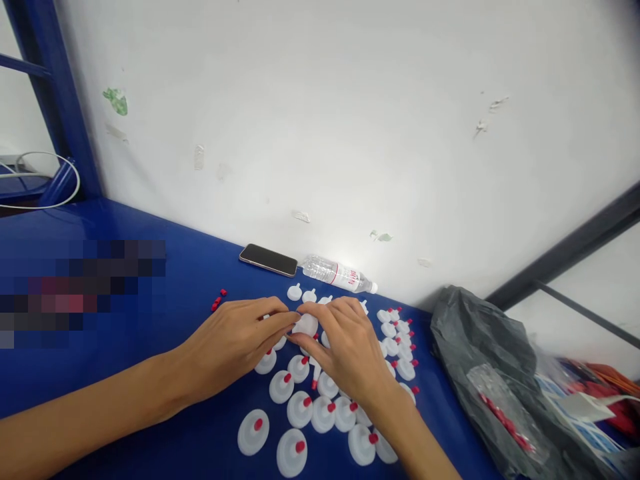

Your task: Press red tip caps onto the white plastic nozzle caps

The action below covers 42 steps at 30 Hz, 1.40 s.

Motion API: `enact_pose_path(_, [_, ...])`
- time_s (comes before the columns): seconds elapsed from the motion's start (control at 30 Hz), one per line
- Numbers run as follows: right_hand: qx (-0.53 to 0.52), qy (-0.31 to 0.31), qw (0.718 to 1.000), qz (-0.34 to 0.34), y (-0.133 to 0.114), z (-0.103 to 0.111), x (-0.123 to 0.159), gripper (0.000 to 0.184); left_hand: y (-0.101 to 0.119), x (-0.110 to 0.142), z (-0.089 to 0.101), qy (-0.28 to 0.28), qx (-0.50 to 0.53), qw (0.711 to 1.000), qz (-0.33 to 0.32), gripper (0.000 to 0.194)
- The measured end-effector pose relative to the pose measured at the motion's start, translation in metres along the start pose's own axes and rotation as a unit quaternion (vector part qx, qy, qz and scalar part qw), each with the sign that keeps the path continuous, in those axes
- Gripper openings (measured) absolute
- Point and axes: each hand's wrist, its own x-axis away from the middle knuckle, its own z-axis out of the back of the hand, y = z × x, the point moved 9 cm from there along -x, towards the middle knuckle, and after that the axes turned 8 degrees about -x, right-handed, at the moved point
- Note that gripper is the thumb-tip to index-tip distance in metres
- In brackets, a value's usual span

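My left hand [235, 337] and my right hand [345, 347] meet above the middle of the bed of parts, fingertips almost touching. Between the thumb and fingers of my right hand is a white round nozzle cap [306, 325]. The fingers of my left hand are pinched together at its edge; whatever they grip is hidden. Around and below both hands stand many white nozzle caps with red tips [300, 409]. Farther back, a few white nozzle caps [295, 292] show no red tip. Loose small red tips [216, 304] lie left of my left hand.
A phone [269, 260] and a clear plastic bottle [337, 273] lie along the wall at the back of the blue table [130, 233]. At right, a dark grey plastic bag [455, 333] bears a clear bag of red tips [507, 420]. A blurred patch covers the left side.
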Motion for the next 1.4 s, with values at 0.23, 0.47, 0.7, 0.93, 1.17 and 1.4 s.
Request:
enact_pose_path(0.23, [-0.019,0.016,0.999,0.039,-0.003,-0.001,0.007,0.012,-0.010,0.001,-0.009,-0.016,0.129,0.990,0.061,0.027])
enact_pose_path(0.47, [-0.032,0.071,0.993,0.089,-0.009,0.009,0.012,0.026,-0.031,0.004,-0.025,-0.068,0.305,0.913,0.261,0.019])
enact_pose_path(0.7, [0.013,0.091,0.988,0.126,-0.023,0.016,0.013,0.021,-0.024,0.001,-0.029,-0.138,0.378,0.868,0.290,0.060])
enact_pose_path(0.93, [0.024,0.136,0.979,0.151,-0.038,0.020,0.017,0.020,-0.005,-0.007,-0.033,-0.226,0.481,0.805,0.263,0.028])
enact_pose_path(1.17, [0.035,0.134,0.978,0.154,-0.042,0.023,0.014,0.028,-0.001,-0.008,-0.031,-0.241,0.520,0.777,0.262,0.017])
enact_pose_path(1.4, [0.015,0.100,0.984,0.144,-0.037,0.015,0.013,0.017,-0.007,-0.005,-0.037,-0.212,0.512,0.785,0.277,0.028])
